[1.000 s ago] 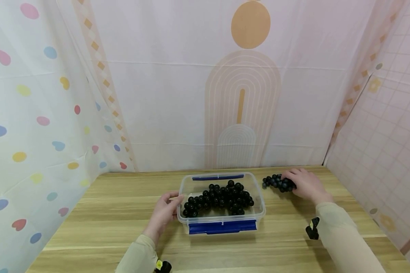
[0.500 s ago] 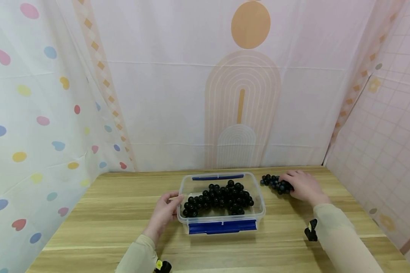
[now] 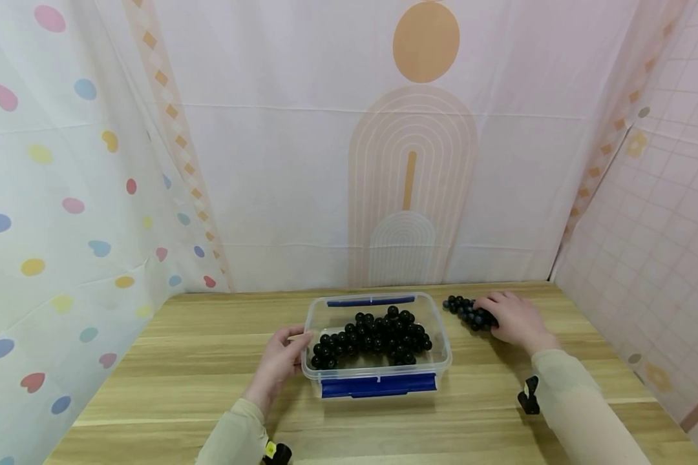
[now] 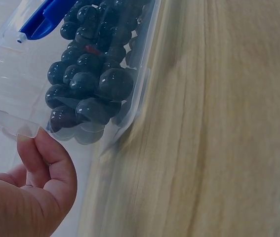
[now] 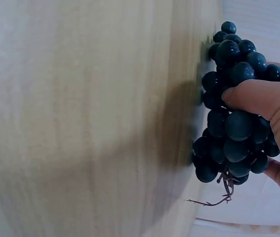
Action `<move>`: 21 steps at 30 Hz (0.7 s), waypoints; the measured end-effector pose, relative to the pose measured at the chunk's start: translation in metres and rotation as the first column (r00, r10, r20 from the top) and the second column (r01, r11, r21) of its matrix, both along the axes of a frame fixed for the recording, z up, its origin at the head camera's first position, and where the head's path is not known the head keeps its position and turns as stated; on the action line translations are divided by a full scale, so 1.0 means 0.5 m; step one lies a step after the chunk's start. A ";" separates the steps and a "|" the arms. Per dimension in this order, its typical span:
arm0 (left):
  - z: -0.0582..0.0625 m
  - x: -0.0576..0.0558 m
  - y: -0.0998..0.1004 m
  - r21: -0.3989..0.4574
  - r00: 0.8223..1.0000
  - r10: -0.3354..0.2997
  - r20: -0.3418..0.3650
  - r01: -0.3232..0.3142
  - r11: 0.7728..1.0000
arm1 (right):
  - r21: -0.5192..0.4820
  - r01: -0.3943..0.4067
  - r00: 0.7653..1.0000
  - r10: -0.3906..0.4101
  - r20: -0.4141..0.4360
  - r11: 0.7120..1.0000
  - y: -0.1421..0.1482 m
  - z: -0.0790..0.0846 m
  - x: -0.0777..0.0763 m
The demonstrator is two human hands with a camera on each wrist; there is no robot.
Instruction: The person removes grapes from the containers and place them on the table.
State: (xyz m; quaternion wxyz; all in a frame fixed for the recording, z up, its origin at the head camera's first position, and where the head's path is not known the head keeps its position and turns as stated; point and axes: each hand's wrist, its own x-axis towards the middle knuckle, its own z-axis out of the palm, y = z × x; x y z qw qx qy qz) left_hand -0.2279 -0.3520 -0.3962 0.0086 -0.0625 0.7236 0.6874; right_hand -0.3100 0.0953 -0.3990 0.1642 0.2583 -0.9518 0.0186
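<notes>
A clear plastic food container (image 3: 378, 373) with blue clasps stands in mid-table in the head view. Dark bunches of grapes (image 3: 378, 339) lie inside it. At its left side my left hand (image 3: 278, 361) pinches the rim between thumb and fingers; the left wrist view shows fingertips (image 4: 33, 148) right at the plastic edge. To the right of the container, my right hand (image 3: 518, 320) grips another dark bunch of grapes (image 5: 236, 123) from above, thumb across the berries. A thin brown stem (image 5: 219, 200) sticks out of that bunch, which sits low over the tabletop.
The wooden table (image 3: 198, 374) ends at the back against a pale patterned curtain (image 3: 285, 194). More cloth hangs at the left and right sides. A black camera (image 3: 528, 395) is strapped to the right wrist, another black camera (image 3: 277, 453) to the left.
My right hand and its bunch of grapes have shifted slightly left, and the bunch has turned a little, its far end rising. My left hand and the container stay in place.
</notes>
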 end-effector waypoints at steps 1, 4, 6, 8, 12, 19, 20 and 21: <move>0.000 0.000 0.000 -0.002 1.000 0.001 0.000 -0.001 1.000 | -0.001 0.001 1.000 -0.001 -0.001 1.000 0.000 -0.001 0.000; -0.003 0.003 -0.001 0.001 1.000 -0.004 -0.019 0.004 1.000 | -0.008 0.008 1.000 -0.008 -0.001 1.000 -0.001 -0.004 0.001; -0.006 0.002 -0.002 0.000 0.999 -0.012 -0.034 0.012 1.000 | -0.014 0.012 1.000 -0.012 0.000 1.000 -0.001 -0.006 0.001; -0.015 -0.002 -0.006 -0.002 0.999 -0.017 -0.048 0.017 1.000 | -0.016 0.016 1.000 -0.016 0.000 1.000 -0.002 -0.007 0.002; -0.017 -0.003 -0.006 -0.010 0.998 -0.018 -0.052 0.017 1.000 | -0.028 0.015 1.000 -0.015 0.001 1.000 -0.003 -0.009 0.003; -0.012 -0.003 -0.002 -0.001 1.000 0.000 -0.024 0.000 1.000 | -0.063 0.016 1.000 -0.015 0.022 0.998 -0.001 -0.011 0.007; -0.011 -0.003 -0.002 -0.002 1.000 0.002 -0.022 -0.002 1.000 | -0.067 0.018 1.000 -0.017 0.026 0.998 0.000 -0.011 0.007; -0.011 -0.003 -0.002 -0.003 1.000 0.005 -0.019 -0.005 1.000 | -0.068 0.016 1.000 -0.014 0.028 0.998 0.000 -0.012 0.007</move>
